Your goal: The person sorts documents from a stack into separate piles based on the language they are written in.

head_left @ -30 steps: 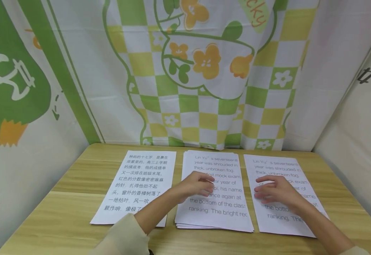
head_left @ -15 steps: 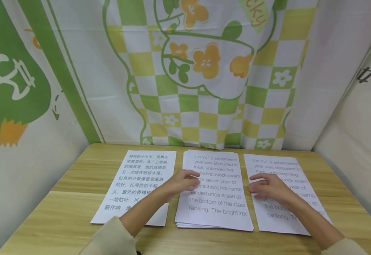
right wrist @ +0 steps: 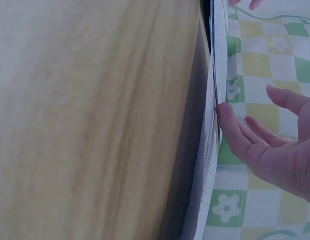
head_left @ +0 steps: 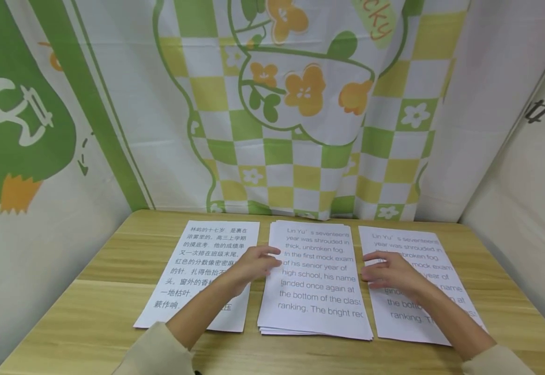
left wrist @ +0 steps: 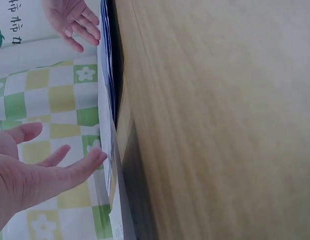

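My left hand [head_left: 252,265] hovers over the gap between a sheet with Chinese print [head_left: 206,247] and the middle stack of English-printed sheets [head_left: 316,291]. Its fingers are relaxed, slightly bent, and hold nothing. My right hand [head_left: 389,271] is over the left side of another English-printed sheet [head_left: 408,323], its fingertips pointing toward the middle stack. That hand holds nothing either. In the left wrist view, the left fingers [left wrist: 87,165] reach out close to the paper's edge. The right wrist view has the right fingers [right wrist: 230,125] loosely spread near the papers.
A wooden table [head_left: 80,307] bears the papers in a row. Behind it hangs a patterned curtain [head_left: 277,172] with green and yellow checks. White printed cloth [head_left: 525,208] closes off the right side, and a green-patterned one [head_left: 66,219] the left.
My left hand has drifted left, off the middle stack to its left edge. My right hand has shifted slightly left over its sheet. The papers lie as before.
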`<state>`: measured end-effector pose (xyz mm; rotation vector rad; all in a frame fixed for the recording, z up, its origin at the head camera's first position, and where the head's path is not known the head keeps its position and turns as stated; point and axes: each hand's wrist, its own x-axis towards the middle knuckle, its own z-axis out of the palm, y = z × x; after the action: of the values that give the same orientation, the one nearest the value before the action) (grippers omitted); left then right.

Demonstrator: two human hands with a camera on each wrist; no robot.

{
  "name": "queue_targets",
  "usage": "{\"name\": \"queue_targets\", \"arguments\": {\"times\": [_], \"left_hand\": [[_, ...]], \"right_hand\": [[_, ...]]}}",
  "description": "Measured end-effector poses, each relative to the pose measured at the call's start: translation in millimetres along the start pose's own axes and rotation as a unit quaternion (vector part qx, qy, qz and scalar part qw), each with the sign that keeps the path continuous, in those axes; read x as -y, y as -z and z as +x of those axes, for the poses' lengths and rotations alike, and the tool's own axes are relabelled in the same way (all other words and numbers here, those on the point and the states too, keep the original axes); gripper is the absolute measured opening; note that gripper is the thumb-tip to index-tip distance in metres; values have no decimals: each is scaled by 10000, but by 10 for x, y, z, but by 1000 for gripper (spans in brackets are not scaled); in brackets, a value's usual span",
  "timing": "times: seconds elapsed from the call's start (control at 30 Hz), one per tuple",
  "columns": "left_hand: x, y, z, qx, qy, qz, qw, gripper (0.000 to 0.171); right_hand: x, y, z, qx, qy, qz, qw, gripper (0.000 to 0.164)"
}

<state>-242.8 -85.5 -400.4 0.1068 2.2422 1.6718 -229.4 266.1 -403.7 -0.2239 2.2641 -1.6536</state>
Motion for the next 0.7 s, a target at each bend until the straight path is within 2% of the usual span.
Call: {"name": "queue_targets", "arguments": {"times": [0.17, 0.7], "left_hand": [[6, -6, -20, -35, 143, -77, 9999, 45], [53, -3, -26, 137, 79, -257, 9995, 44]], "right_hand": [[-3, -14, 2, -28, -45, -65, 10000, 56], [0, -59, 13, -15, -172, -69, 9998, 57]]}}
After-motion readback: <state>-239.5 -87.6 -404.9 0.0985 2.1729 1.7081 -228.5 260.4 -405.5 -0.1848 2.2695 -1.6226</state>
